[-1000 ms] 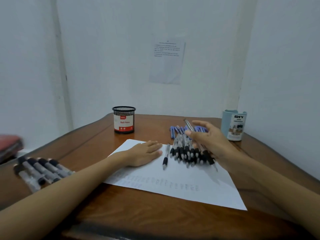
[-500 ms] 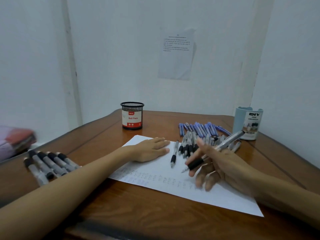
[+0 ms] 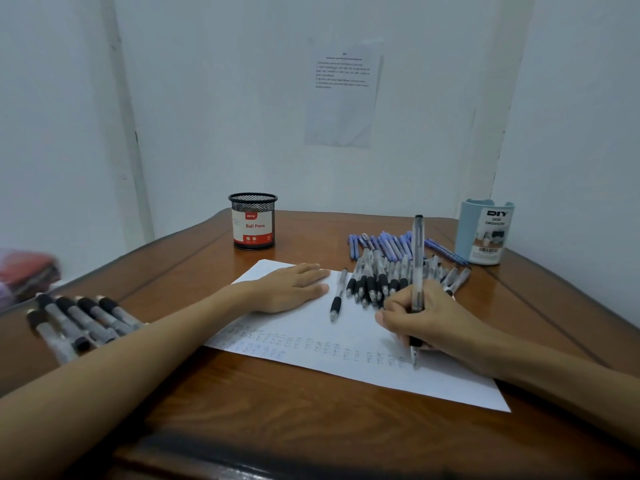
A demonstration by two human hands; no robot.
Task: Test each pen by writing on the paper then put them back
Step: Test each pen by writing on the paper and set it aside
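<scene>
Right grip [image 3: 426,320] clenched on 1 clear pen [image 3: 418,258], tip at the paper's [image 3: 450,386] near right beside the marks; left grip [image 3: 291,289] flat, released, on the paper's far end: write short, light, sheet pinned.

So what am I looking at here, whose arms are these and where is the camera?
No machine here: these are a person's two bare arms, and every picture comes from one wide camera worn on their head, looking down at a brown wooden table. The left hand lies flat on a white sheet of paper. The right hand grips a clear pen with a black grip, tip at the paper beside rows of small test marks. Behind lie a pile of similar clear pens, a row of blue pens, a black mesh pen cup and a pale blue desk organiser.
</scene>
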